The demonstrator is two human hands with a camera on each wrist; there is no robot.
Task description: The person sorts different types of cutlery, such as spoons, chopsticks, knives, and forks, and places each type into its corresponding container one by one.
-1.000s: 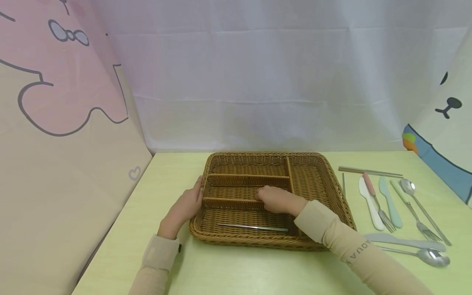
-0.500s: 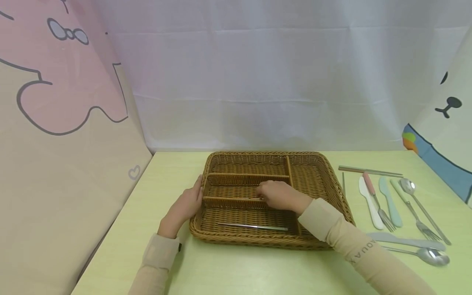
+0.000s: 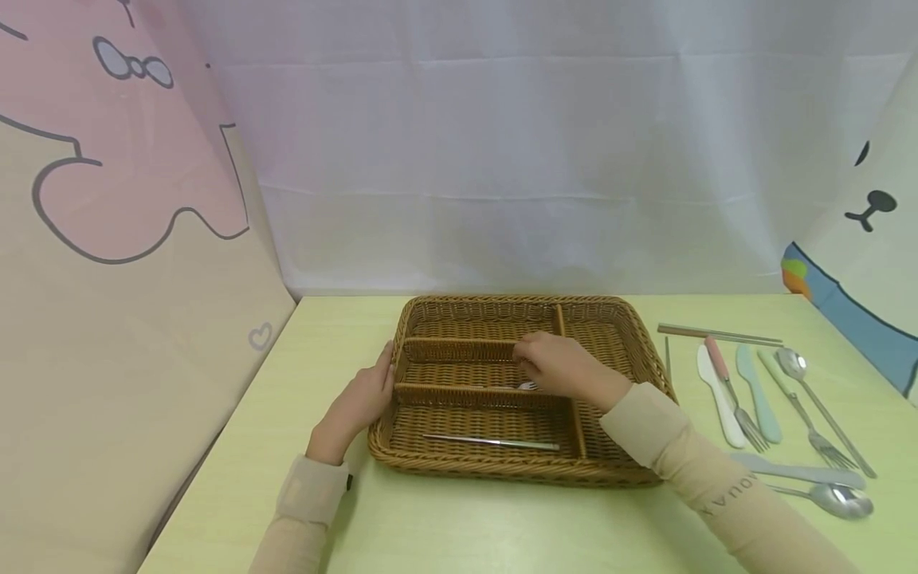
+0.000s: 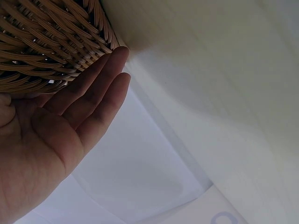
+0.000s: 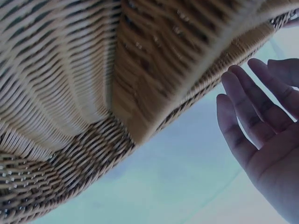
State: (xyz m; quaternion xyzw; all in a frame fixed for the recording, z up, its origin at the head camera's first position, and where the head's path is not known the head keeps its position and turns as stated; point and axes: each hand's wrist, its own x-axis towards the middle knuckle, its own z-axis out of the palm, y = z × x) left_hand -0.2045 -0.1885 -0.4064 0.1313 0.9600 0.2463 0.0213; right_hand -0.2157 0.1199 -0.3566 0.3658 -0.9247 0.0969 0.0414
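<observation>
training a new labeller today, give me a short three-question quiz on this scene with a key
1. True or false: the left hand rests against the left side of the basket.
2. What colour is the handle of the fork between the white knife and the mint-green knife? A) blue B) pink C) black
3. How many spoons lie on the table, right of the basket?

Key: 1. True. 2. B. 3. Two.

the head view looks forward-down; close wrist views share the basket (image 3: pixel 502 472).
</observation>
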